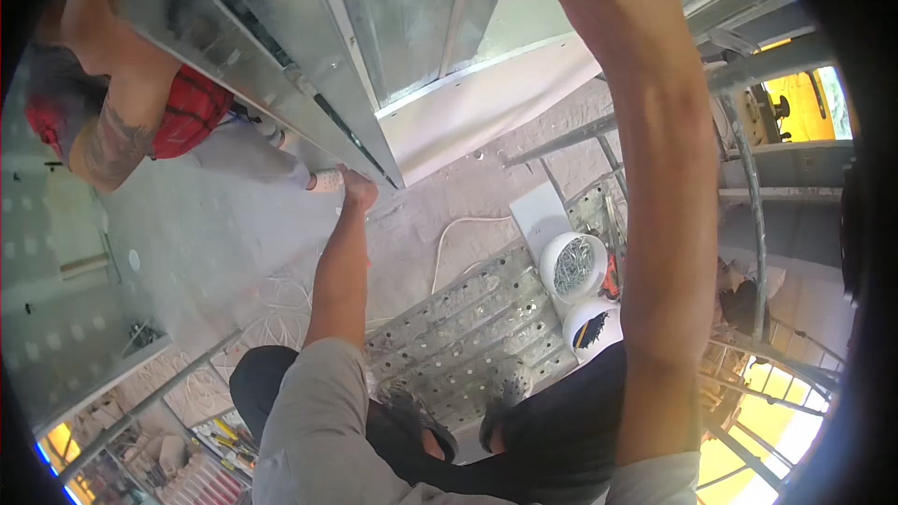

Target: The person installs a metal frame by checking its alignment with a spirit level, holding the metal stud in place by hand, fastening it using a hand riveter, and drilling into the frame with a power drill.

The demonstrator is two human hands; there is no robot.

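Observation:
My left hand (358, 189) is closed at the lower corner of a long grey panel (323, 112), its fingers wrapped round the edge. My right arm reaches up past the top of the view, so my right hand is out of sight. A metal profile with a dark slot runs down the panel to the corner near my left hand. Beside it a white board (486, 112) slants to the right. At the left, a co-worker in a red and grey top (192, 112) stands partly behind the panel.
Under my feet lies a perforated metal platform (468, 318). On it stand a white bucket of screws (573, 266) and a second white bucket (592, 329) with dark contents. Scaffold tubes (748, 215) rise at the right. A cable (449, 238) and tools (229, 440) lie below.

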